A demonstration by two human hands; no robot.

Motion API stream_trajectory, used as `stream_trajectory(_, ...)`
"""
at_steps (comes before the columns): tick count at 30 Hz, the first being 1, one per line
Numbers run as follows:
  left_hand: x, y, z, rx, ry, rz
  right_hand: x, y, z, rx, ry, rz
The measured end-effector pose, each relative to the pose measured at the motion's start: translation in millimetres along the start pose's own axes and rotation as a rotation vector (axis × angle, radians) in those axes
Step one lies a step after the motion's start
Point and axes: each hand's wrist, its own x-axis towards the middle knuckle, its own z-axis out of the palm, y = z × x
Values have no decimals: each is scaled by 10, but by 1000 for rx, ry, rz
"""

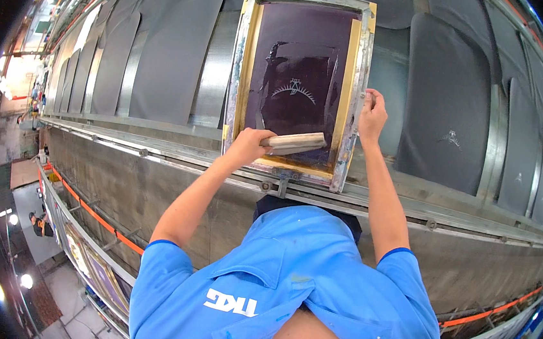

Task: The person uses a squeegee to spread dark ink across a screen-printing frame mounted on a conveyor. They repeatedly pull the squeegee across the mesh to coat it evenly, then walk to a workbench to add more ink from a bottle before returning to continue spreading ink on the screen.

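A squeegee (pixel 296 142) with a pale wooden handle is gripped near its left end by my left hand (pixel 247 147). It lies at a slight tilt over the near end of a screen printing frame (pixel 360 67). The frame has metal sides edged with yellowish tape. Dark ink (pixel 292 119) covers part of its mesh, around a light arched design (pixel 294 91). My right hand (pixel 373 119) is closed at the frame's right side, its fingers bent against the outer edge. The squeegee's blade edge is hidden from above.
Dark fabric panels (pixel 171 57) lie along the long table on both sides. The panel to the right (pixel 448 88) bears a small light print (pixel 452 139). A metal rail (pixel 188 157) runs along the near edge. Another person (pixel 41 224) is far off at left.
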Motion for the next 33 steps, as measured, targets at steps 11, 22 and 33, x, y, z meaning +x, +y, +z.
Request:
stream_trajectory(11, 1464, -853, -572, -311, -896, -182, 35, 50, 168, -164, -155, 180)
stream_trajectory(22, 2264, -414, -1157, 96, 189, 205, 1000, -980, 792, -628, -670, -387)
stream_trajectory(33, 343, -542, -31, 190, 305, 351, -1065, -578, 149, -392, -684, -344)
